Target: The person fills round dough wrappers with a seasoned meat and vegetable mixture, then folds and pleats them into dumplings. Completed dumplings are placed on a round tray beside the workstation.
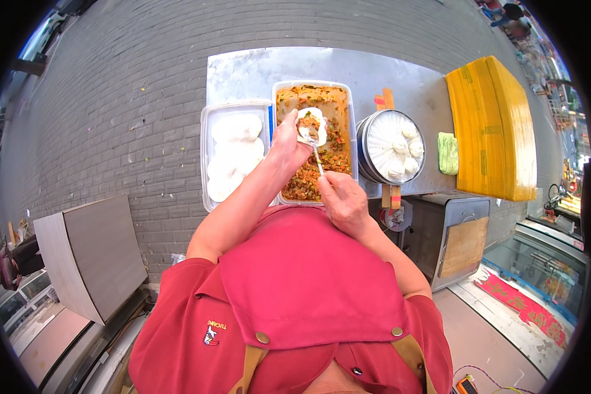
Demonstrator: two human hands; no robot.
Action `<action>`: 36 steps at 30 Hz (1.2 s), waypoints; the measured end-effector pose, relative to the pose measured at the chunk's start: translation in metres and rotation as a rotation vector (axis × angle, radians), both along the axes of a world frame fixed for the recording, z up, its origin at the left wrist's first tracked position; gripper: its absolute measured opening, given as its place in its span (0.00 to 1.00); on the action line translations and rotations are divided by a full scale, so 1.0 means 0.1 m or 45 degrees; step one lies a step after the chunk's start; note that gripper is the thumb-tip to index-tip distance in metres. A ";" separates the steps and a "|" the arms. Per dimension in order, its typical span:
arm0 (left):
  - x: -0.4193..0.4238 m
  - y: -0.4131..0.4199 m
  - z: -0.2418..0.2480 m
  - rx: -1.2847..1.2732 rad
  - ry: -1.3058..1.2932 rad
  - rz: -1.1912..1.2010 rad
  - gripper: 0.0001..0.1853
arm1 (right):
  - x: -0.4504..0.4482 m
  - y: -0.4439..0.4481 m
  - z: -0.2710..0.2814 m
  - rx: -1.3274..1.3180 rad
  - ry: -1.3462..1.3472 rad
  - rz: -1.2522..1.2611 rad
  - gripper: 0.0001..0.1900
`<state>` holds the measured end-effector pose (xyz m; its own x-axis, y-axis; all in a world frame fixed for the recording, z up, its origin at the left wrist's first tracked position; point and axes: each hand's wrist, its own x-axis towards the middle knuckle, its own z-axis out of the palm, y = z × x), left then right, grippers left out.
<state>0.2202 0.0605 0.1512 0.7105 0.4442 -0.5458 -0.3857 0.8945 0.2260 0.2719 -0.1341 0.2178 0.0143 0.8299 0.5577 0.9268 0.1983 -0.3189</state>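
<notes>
Cupped in my left hand (291, 135) is a round dough wrapper (319, 117) with a mound of chopped filling on it. My right hand (344, 197) grips the handle of a metal spoon (318, 156), whose bowl presses on that filling. Both hands are over a clear plastic tub (353, 143) of reddish chopped filling (305, 184), heaped toward my side and thin at the far end. Left of it, a second plastic tub (204, 147) holds several pale dough pieces (234, 157). On the right, several pleated buns (399, 146) sit on a round steamer tray (379, 143).
All this stands on a metal table (246, 64). Wooden slats (388, 98) stick out from under the steamer. Farther right are a folded green cloth (447, 152) and a yellow taped box (487, 128). A metal cabinet (436, 212) and a bucket (399, 216) stand below on the right.
</notes>
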 end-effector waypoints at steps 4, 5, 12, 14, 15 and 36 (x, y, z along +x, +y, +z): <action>-0.13 0.06 0.00 -0.055 -0.121 0.095 0.21 | -0.03 -0.02 0.43 0.034 0.519 -0.266 0.10; -0.15 0.07 0.02 -0.056 -0.068 0.098 0.21 | -0.04 0.00 0.49 -0.005 0.824 -0.342 0.08; -0.11 0.04 0.19 0.041 -0.118 -0.114 0.20 | -0.15 0.19 0.18 0.053 1.954 -0.631 0.12; -0.19 0.11 0.05 0.069 -0.104 -0.090 0.18 | -0.15 0.22 0.12 -0.007 2.009 -0.665 0.12; -0.23 0.17 -0.12 0.074 -0.137 -0.050 0.18 | -0.14 0.20 0.11 -0.046 1.989 -0.601 0.12; -0.21 -0.63 0.29 0.326 0.003 -0.339 0.14 | 0.59 -0.66 -0.85 -0.719 0.193 0.010 0.07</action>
